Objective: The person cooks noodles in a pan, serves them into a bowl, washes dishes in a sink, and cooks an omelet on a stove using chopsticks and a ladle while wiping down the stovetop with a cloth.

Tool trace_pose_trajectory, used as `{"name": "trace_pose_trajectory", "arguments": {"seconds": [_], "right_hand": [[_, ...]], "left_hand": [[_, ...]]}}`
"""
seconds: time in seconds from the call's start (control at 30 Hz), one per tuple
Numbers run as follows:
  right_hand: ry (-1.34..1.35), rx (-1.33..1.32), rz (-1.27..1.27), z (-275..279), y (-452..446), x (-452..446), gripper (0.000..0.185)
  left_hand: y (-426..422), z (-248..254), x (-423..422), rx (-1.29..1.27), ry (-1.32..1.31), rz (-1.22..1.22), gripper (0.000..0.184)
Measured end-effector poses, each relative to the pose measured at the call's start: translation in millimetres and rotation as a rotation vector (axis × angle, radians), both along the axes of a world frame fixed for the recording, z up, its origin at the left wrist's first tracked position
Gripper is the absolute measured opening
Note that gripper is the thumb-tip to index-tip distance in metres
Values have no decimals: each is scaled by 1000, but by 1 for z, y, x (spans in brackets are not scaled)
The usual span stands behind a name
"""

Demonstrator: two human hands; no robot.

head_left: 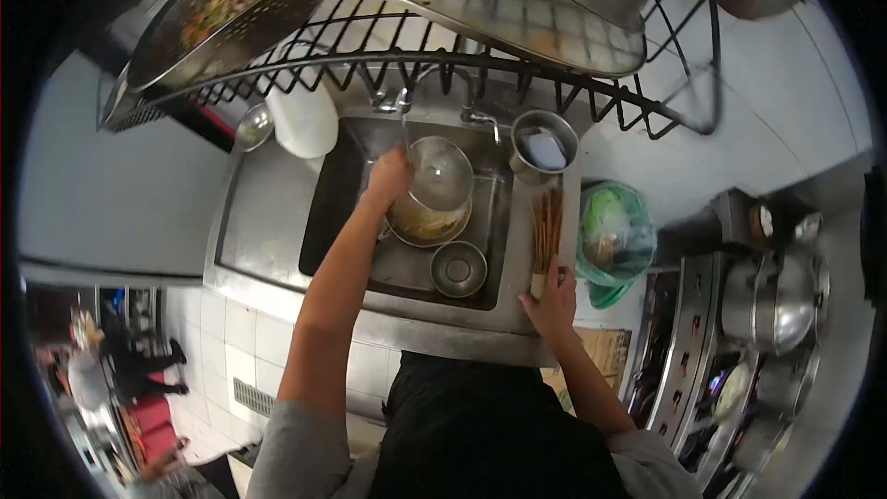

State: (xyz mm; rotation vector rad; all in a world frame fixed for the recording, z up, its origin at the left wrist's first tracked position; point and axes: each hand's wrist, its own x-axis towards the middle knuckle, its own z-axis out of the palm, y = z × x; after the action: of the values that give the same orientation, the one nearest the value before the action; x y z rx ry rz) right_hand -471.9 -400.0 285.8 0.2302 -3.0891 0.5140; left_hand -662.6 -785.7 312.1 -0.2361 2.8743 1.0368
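My left hand (392, 176) is closed on the rim of a round metal bowl (442, 176), tilted below the faucet (403, 102) in the sink (499, 222). Water runs from the spout beside my hand. Beneath the bowl sits a pan (427, 229) with yellowish residue, partly covered by it. A smaller metal bowl (458, 269) rests on the sink floor nearer to me. On the right ledge, my right hand (554, 303) has its fingers around the pale handle of a stick whisk brush (546, 226), its brown bristles pointing away from me.
A metal pot (543, 146) with a pale block inside stands at the sink's back right corner. Beside the counter hangs a green-lined bin (617, 231). Overhead, a black wire rack (416, 57) holds pans. Stoves are at right; people are at lower left.
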Motion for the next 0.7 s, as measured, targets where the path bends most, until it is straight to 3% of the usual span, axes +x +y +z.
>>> {"name": "trace_pose_trajectory", "arguments": {"seconds": [0.07, 0.1, 0.2, 0.23, 0.3, 0.33, 0.37, 0.43, 0.53, 0.63, 0.7], "right_hand": [[-29, 3, -81, 1, -10, 3, 93], [-46, 36, -107, 4, -13, 3, 91], [20, -111, -95, 37, -43, -16, 81], [48, -197, -72, 48, -57, -23, 76], [-33, -341, 62, 59, -93, -69, 66], [93, -310, 112, 64, -114, -98, 64], [222, -280, 163, 69, -134, -128, 61], [567, -13, 223, 50, -160, -187, 62], [372, 371, 162, -4, -173, -232, 56], [-455, 71, 220, -13, -160, -248, 44], [-70, -128, 80, -18, -151, -222, 35]], "left_hand": [[11, 2, -21, -380, 220, -256, 26], [13, 8, -23, -380, 437, -357, 26], [-4, -2, -38, -498, 380, -451, 28], [-9, 7, -37, -472, 150, -389, 29], [-28, -8, -32, -364, 69, -353, 31], [-37, -18, -31, -313, 29, -332, 32], [-43, -27, -40, -38, -316, -237, 34], [-59, -50, -45, 161, -583, -225, 28], [-79, -91, -63, 164, -616, -488, 25], [-63, -21, -41, 191, -779, -274, 27], [-46, 0, -44, 209, -873, -161, 28]]}}
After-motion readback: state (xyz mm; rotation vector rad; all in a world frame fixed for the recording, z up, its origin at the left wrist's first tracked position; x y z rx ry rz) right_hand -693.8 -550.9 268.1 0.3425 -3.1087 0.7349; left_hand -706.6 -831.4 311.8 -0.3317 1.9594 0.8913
